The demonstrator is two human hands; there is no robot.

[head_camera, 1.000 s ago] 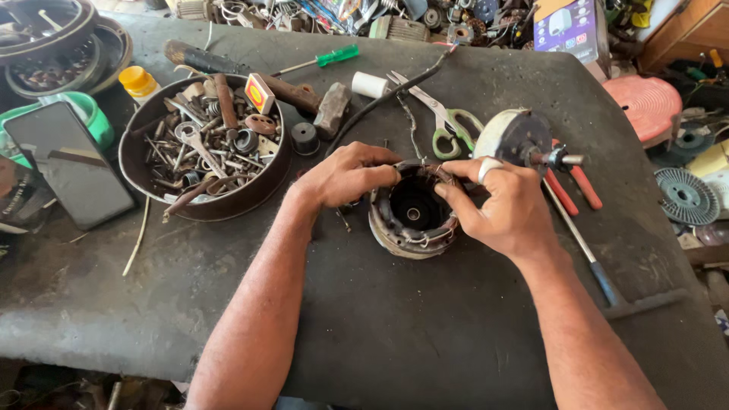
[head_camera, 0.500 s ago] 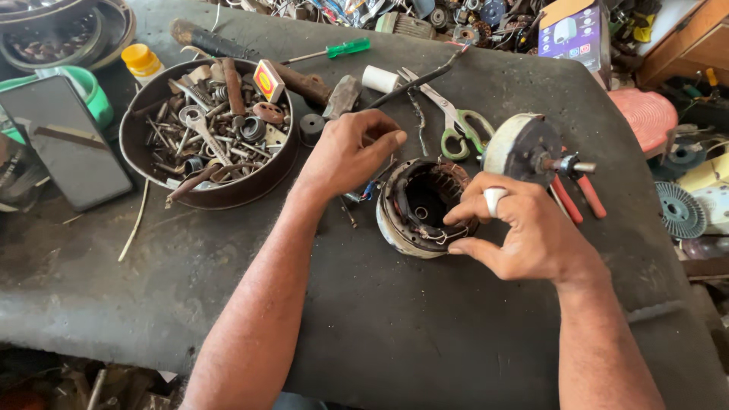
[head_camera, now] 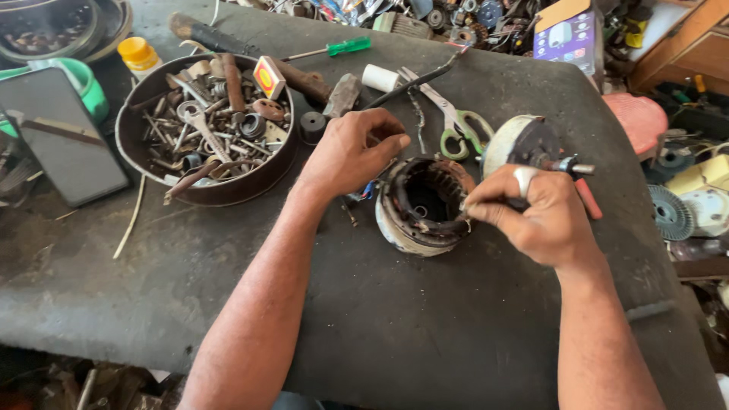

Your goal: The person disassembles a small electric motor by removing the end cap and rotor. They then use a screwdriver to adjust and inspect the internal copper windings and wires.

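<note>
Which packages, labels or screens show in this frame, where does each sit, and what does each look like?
Small box: on the rim of the round parts tray, rectangular, red and yellow label.
Phone: far left, leaning on a green bowl, dark blank screen.
Cardboard box: top right past the bench, purple printed face, brown flap.
Small jar: top left, yellow, round.

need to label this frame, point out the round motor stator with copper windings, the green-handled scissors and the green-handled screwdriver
round motor stator [head_camera: 410, 235]: head view, on its pale outer shell
green-handled scissors [head_camera: 477, 121]: head view, on a handle loop
green-handled screwdriver [head_camera: 349, 46]: head view, on the handle
</note>
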